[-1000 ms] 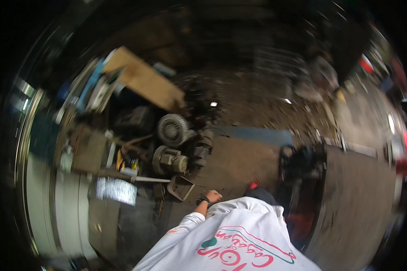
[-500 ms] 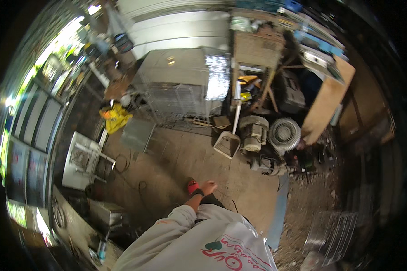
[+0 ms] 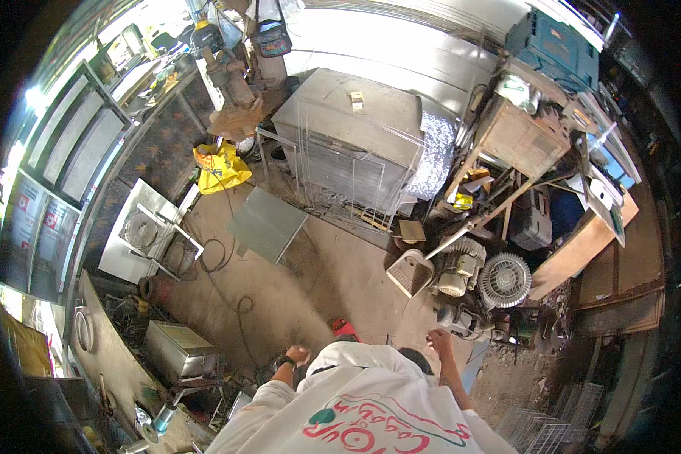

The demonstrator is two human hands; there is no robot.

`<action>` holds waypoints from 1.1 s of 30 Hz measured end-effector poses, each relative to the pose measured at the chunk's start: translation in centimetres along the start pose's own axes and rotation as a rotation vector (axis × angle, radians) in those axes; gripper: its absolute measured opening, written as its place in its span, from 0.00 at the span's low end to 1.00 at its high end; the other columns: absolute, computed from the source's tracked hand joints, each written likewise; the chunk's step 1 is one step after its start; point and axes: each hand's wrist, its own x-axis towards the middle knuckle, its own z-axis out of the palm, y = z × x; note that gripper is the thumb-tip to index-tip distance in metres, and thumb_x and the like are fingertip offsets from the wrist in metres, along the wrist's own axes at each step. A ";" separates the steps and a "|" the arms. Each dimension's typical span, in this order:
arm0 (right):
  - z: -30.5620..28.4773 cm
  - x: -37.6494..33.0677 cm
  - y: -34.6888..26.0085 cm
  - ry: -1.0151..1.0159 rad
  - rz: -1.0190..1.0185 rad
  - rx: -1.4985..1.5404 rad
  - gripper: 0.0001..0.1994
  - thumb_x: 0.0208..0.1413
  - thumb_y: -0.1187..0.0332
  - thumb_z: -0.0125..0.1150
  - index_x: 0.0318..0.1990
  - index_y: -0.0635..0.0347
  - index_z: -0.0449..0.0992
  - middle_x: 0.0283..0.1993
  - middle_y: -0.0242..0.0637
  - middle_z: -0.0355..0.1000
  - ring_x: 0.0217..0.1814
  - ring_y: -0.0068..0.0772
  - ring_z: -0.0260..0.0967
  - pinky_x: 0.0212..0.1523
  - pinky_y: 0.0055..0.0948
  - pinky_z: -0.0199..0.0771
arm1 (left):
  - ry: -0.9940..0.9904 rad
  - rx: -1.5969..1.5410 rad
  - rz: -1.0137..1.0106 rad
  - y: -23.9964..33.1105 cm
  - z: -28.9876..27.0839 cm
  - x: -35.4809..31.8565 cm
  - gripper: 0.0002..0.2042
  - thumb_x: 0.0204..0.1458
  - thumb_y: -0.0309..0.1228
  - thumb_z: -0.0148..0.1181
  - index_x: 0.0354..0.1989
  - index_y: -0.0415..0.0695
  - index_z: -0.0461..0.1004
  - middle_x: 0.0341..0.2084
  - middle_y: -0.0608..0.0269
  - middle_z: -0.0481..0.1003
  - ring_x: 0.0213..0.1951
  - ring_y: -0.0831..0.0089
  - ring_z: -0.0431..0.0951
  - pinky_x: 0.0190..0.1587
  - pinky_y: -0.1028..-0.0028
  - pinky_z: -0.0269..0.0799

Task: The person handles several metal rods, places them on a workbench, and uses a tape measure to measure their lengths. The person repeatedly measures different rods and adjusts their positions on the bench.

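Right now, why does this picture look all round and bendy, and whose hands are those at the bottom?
The picture comes from a little camera worn on a person's head, looking down. Its lens sees very wide, so straight edges bend near the rim. There is no machine doing the work here, just a person in a white shirt. The left hand, with a dark band at the wrist, and the right hand both hang empty, holding nothing. Below them is a dirt floor. A red shoe pokes out by the shirt. Near the right hand sit dusty motors, one with a round fan, and a white dustpan. Farther off are a flat grey panel, a yellow bag and a big metal cabinet.
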 end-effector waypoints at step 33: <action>25.8 42.7 -74.2 0.187 -1.568 -1.399 0.16 0.49 0.73 0.61 0.47 0.55 0.70 0.42 0.38 0.72 0.47 0.41 0.76 0.47 0.43 0.73 | 0.875 -2.027 -1.006 6.7 -26.1 12.0 0.13 0.63 0.37 0.59 0.46 0.40 0.79 0.37 0.60 0.83 0.36 0.73 0.82 0.41 0.72 0.77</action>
